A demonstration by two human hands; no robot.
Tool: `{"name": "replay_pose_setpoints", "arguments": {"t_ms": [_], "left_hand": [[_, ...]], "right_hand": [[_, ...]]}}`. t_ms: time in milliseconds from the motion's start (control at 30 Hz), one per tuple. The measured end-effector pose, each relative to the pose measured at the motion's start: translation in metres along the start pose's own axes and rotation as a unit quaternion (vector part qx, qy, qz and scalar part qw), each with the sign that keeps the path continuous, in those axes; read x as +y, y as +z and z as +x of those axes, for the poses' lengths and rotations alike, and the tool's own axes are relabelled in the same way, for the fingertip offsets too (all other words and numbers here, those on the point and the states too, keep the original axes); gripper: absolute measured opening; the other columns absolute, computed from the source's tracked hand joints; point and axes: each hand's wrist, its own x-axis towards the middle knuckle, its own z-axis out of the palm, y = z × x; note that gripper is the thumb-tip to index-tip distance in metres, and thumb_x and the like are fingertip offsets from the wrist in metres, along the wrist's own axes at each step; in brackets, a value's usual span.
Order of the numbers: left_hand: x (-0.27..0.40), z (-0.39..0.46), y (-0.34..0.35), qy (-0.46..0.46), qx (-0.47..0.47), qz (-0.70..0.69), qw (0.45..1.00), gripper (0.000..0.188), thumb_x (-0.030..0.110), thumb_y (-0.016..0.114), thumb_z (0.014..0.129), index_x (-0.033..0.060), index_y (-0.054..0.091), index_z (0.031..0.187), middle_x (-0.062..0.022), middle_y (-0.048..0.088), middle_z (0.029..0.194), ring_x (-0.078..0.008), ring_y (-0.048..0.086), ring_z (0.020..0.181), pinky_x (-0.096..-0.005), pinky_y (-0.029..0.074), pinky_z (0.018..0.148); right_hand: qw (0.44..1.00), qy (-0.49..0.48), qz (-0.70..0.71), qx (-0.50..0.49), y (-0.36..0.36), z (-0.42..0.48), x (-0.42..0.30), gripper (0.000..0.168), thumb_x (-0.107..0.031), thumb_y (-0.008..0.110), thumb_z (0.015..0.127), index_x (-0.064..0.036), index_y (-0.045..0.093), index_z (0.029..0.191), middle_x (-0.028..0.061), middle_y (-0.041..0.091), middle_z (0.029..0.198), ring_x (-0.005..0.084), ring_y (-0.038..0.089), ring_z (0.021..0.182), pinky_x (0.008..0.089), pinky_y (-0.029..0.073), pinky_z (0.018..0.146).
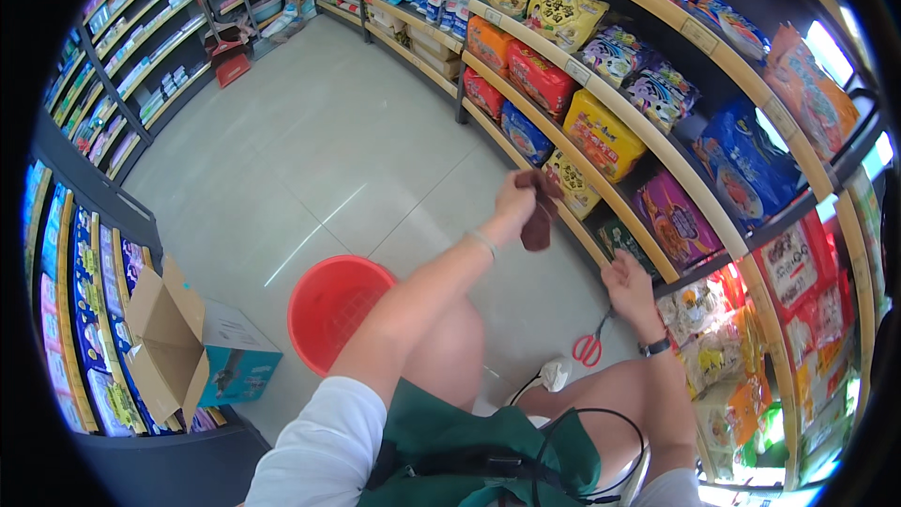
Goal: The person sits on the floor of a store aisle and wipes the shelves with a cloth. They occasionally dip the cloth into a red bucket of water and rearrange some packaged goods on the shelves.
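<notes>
My left hand [516, 203] is closed around a bunched brown cloth [538, 225], in front of the lower shelves on the right. The cloth hangs over the floor beside the bottom shelf's edge. My right hand [628, 285] is at the bottom shelf edge, close to a dark green noodle packet [623, 243]. Its fingers are curled; whether they pinch anything is unclear. Red-handled scissors [586, 351] lie on the floor below that hand. Between my legs, near the scissors, is a small white crumpled thing [555, 374].
A red plastic bucket [303, 317] stands on the tiled floor, left of my knee. Behind it is an open cardboard box [239, 373] by the left shelves. Packed noodle shelves [577, 70] curve along my right. A red dustpan [232, 70] stands at the far left.
</notes>
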Motion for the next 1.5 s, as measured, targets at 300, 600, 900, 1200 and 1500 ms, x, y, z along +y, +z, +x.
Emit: {"name": "replay_pose_setpoints", "arguments": {"t_ms": [300, 600, 900, 1200, 1500], "left_hand": [[0.042, 0.227, -0.110, 0.135, 0.073, 0.070, 0.986, 0.036, -0.004, 0.028, 0.084, -0.0014, 0.064, 0.083, -0.0163, 0.067, 0.079, -0.0255, 0.063, 0.068, -0.0379, 0.054, 0.060], [0.056, 0.439, -0.188, 0.285, 0.218, 0.148, 0.922, 0.049, 0.009, 0.054, 0.091, 0.0030, 0.037, 0.136, -0.0209, 0.052, 0.127, -0.0274, 0.053, 0.117, -0.0383, 0.043, 0.098], [-0.005, 0.467, -0.153, 0.258, 0.220, 0.138, 0.931, 0.059, 0.036, 0.050, 0.098, 0.0001, 0.041, 0.144, -0.0216, 0.049, 0.142, -0.0346, 0.047, 0.129, -0.0348, 0.034, 0.108], [-0.042, 0.364, -0.101, 0.255, 0.171, 0.219, 0.926, 0.050, 0.030, 0.051, 0.099, -0.0004, 0.045, 0.139, -0.0148, 0.053, 0.135, -0.0268, 0.050, 0.123, -0.0343, 0.037, 0.103], [-0.092, 0.250, -0.002, 0.200, 0.134, 0.254, 0.937, 0.059, 0.025, 0.053, 0.099, -0.0001, 0.032, 0.148, -0.0228, 0.050, 0.140, -0.0353, 0.048, 0.128, -0.0353, 0.034, 0.106]], "right_hand": [[0.959, -0.055, -0.083, -0.267, 0.001, 0.007, 0.016, 0.060, -0.037, 0.061, 0.092, 0.004, 0.050, 0.135, 0.0360, 0.043, 0.140, 0.0453, 0.041, 0.134, 0.0432, 0.036, 0.111], [0.890, 0.094, -0.171, -0.411, -0.015, 0.014, 0.028, 0.063, -0.041, 0.060, 0.093, 0.002, 0.048, 0.137, 0.0323, 0.044, 0.140, 0.0443, 0.051, 0.124, 0.0432, 0.044, 0.103], [0.889, 0.144, -0.146, -0.411, -0.030, 0.018, 0.026, 0.066, -0.028, 0.064, 0.092, 0.003, 0.037, 0.144, 0.0290, 0.037, 0.148, 0.0430, 0.044, 0.131, 0.0436, 0.040, 0.107], [0.897, 0.099, -0.170, -0.396, -0.037, 0.000, 0.014, 0.066, -0.027, 0.062, 0.093, 0.003, 0.036, 0.145, 0.0297, 0.036, 0.148, 0.0442, 0.040, 0.134, 0.0447, 0.037, 0.110], [0.921, -0.010, -0.157, -0.356, -0.054, -0.020, -0.021, 0.059, -0.033, 0.064, 0.091, 0.002, 0.048, 0.136, 0.0302, 0.045, 0.139, 0.0455, 0.057, 0.113, 0.0440, 0.049, 0.096]]}}
